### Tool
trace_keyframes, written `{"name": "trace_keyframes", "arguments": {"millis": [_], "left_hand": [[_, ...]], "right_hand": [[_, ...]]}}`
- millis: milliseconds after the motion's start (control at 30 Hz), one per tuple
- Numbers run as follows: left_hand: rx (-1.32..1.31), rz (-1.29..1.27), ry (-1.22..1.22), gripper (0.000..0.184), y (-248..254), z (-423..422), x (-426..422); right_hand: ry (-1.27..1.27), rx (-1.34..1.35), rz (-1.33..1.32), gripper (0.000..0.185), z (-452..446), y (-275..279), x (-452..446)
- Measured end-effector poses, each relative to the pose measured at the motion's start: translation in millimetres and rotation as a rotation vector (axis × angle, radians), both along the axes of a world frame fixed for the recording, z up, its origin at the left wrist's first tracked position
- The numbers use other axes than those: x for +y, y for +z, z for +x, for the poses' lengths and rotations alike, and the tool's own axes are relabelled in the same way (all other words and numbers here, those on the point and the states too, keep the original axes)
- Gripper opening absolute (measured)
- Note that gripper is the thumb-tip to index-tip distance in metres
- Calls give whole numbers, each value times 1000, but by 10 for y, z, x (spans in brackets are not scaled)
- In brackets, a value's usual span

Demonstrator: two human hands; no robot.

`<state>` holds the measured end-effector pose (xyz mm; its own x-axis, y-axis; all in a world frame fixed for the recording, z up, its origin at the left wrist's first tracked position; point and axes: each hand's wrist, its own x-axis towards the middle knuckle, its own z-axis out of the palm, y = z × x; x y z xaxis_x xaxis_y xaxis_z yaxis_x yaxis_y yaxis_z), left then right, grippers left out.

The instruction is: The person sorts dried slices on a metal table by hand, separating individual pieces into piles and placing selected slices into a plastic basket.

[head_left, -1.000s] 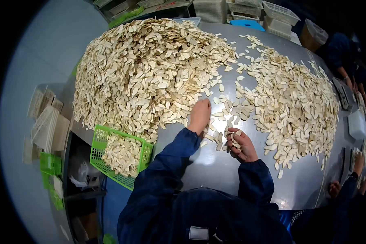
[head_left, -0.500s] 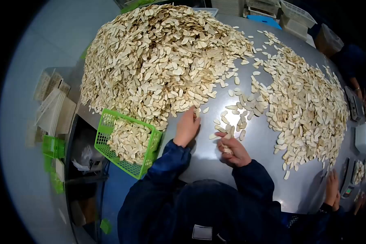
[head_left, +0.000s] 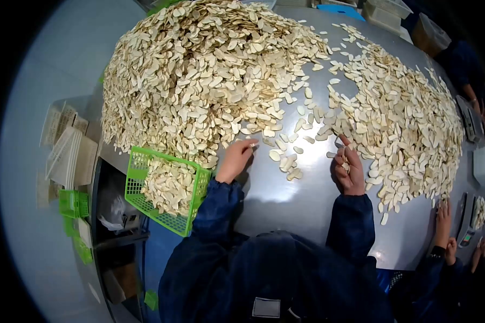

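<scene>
My left hand (head_left: 235, 160) is at the lower edge of a large heap of pale, oval dried slices (head_left: 199, 81), fingers pinched with the pale tip of one slice at them. To the right, my right hand (head_left: 349, 169) is closed round a few pale slices, beside the left edge of a second, flatter spread of slices (head_left: 409, 129). Several loose slices (head_left: 288, 161) lie on the metal table (head_left: 291, 210) between my hands. A green plastic basket (head_left: 202, 188), partly filled with slices, stands by my left forearm.
At right, a co-worker's hand (head_left: 442, 220) touches the table near a scale (head_left: 465, 226); another person's arm (head_left: 471, 94) is farther up. White baskets (head_left: 73, 156) and small green baskets (head_left: 73, 203) stand at left. A blue object (head_left: 341, 11) and clear bins lie at the back.
My right hand has moved right and away from me, from the loose slices to the flatter spread. My left hand has shifted slightly left. Several loose slices between them lie differently.
</scene>
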<state>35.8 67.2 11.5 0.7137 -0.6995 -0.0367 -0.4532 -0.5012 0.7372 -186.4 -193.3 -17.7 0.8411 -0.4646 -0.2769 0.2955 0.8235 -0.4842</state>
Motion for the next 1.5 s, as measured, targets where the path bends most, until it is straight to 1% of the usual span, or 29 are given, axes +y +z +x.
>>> {"name": "trace_keyframes", "arguments": {"millis": [33, 67, 133, 233, 267, 333, 367, 467, 500, 600, 667, 733, 833, 933, 967, 1067, 1100, 1133, 1200, 1300, 1333, 1433, 1500], "left_hand": [[-46, -20, 77, 27, 50, 3, -58], [-59, 43, 102, 28, 117, 46, -136], [-279, -89, 104, 32, 10, 148, -308], [-486, -122, 43, 35, -193, 308, -583], [-395, -143, -12, 35, -239, 313, -591], [-216, -177, -125, 35, -49, 234, -623], [-263, -236, -94, 32, -16, 196, -604], [-99, -212, 85, 28, 42, 94, -406], [-102, -272, 125, 23, -3, 53, -354], [-38, -165, 100, 20, -64, -165, -198], [-114, -65, 58, 21, -53, -331, -201], [-416, -105, 65, 20, -159, -466, -243], [-344, -14, 20, 19, -155, -603, -244], [144, 28, -111, 17, -19, -696, -238], [382, -50, -143, 20, -20, -669, -242], [-70, -128, -14, 31, -48, -493, -385], [-283, -118, -9, 39, -66, -399, -438], [-429, -117, -3, 44, -101, -335, -504], [-482, -131, 11, 39, -189, -265, -589], [-245, -60, 1, 29, -268, -143, -540], [-292, -43, 32, 20, -159, -154, -522], [47, 5, 72, 23, 70, -188, -362], [72, 46, -21, 24, 173, -213, -330]], "right_hand": [[36, -1, -6, 46, 15, 0, 31], [70, -4, -13, 45, 38, -1, 55], [72, 20, 8, 45, 87, 40, 119], [100, 3, -18, 44, 73, -29, 124], [99, 7, -18, 44, 67, -27, 125], [93, 9, -22, 43, 58, -9, 94], [91, 11, -22, 43, 43, -10, 91], [84, -1, -29, 42, 50, -69, 62], [81, 16, -32, 42, 61, -54, 53], [80, 32, -24, 41, 73, -14, 80], [98, 25, -9, 41, 75, -37, 84], [103, 37, -8, 38, 77, -51, 97], [109, 66, -23, 36, 80, -48, 106], [99, 78, -26, 35, 84, -32, 114], [99, 80, -26, 35, 84, -17, 112], [101, 79, 5, 32, 84, -19, 131], [99, 75, 17, 31, 88, -16, 126], [95, 71, 26, 29, 88, -10, 110], [90, 51, 35, 29, 79, -25, 108], [88, 54, 17, 28, 57, -16, 108], [93, 68, 8, 28, 60, -3, 98], [85, 73, 8, 28, 69, 15, 98], [96, 64, 10, 28, 89, 18, 103]]}}
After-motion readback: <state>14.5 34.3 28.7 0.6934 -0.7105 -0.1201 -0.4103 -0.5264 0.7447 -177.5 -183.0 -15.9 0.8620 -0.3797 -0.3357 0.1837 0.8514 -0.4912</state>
